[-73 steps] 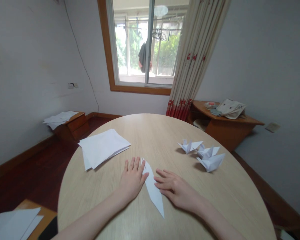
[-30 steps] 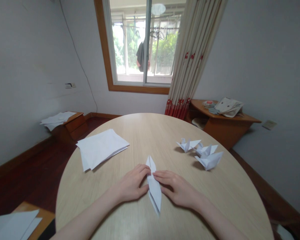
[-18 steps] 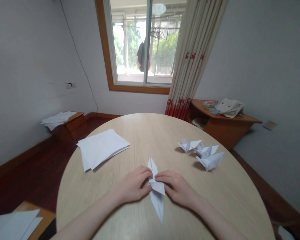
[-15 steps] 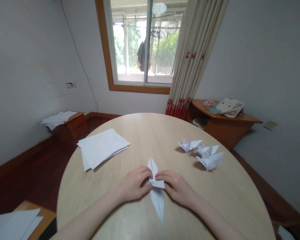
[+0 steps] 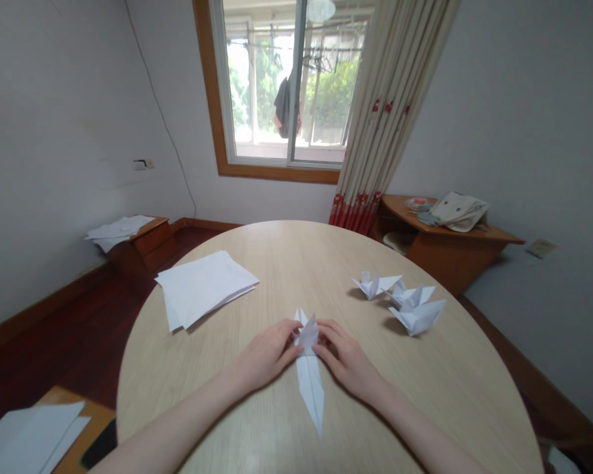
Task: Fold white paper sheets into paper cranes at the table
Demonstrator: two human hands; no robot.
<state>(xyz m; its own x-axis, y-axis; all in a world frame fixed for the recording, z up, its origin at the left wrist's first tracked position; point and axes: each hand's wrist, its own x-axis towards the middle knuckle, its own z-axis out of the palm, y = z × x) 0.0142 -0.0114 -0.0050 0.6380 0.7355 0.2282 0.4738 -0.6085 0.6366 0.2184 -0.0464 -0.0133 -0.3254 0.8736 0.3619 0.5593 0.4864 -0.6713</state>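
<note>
A long, narrow piece of folded white paper (image 5: 310, 388) lies on the table in front of me, its pointed end toward me. At its upper part a flap stands raised between my hands. My left hand (image 5: 271, 352) pinches the paper from the left, thumb and fingers at the flap's edge. From the other side my right hand (image 5: 343, 355) grips the flap the same way, thumb low and fingers behind. Two slim tips of the paper stick out beyond the fingers at the far end.
Several folded paper cranes (image 5: 418, 316) stand on the round wooden table (image 5: 296, 253) at the right. A stack of white sheets (image 5: 205, 286) lies at the left. More paper (image 5: 39, 434) rests on a lower surface at the near left. Behind are a window and a curtain (image 5: 375, 131).
The flap, lying lower and turned to the right before, now stands upright between my hands. Both hands have shifted slightly on the paper. The view has moved a little.
</note>
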